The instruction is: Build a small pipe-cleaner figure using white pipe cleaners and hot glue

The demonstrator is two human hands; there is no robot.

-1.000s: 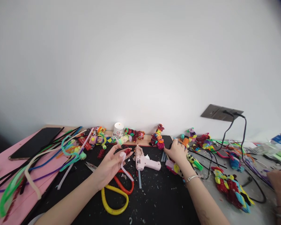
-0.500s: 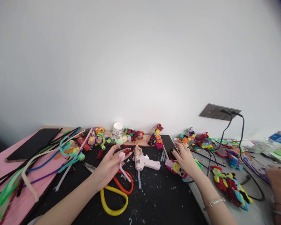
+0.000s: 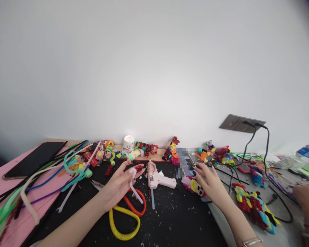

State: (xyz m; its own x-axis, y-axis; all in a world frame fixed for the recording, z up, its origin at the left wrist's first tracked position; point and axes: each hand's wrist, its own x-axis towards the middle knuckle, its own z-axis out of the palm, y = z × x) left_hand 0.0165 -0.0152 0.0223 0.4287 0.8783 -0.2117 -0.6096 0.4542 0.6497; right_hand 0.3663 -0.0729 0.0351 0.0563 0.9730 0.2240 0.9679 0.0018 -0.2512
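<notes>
My left hand (image 3: 125, 181) holds a pale lilac pipe cleaner (image 3: 136, 192) between its fingers, its lower end hanging down. A short red glittery piece (image 3: 138, 168) shows at the same fingertips. My right hand (image 3: 211, 183) has its fingers apart at the right edge of a phone (image 3: 187, 164) with a lit screen; whether they touch it I cannot tell. Just below that phone lies a pink, yellow and spotted pipe-cleaner figure (image 3: 194, 185). A pale pink glue gun (image 3: 161, 180) lies between my hands. Scissors with red and yellow handles (image 3: 126, 236) lie below my left hand.
Pipe cleaners (image 3: 45, 178) spread over a pink board (image 3: 47, 206) on the left, beside a dark phone (image 3: 33, 159). A paper cup (image 3: 129, 142) and several pipe-cleaner figures line the wall. Cords run from a wall socket (image 3: 242, 122). Another person's hand (image 3: 302, 197) is at far right.
The phone by my right hand went from a dark screen to a lit one. My right hand has shifted slightly right and down, its fingers more spread. My left hand keeps its hold.
</notes>
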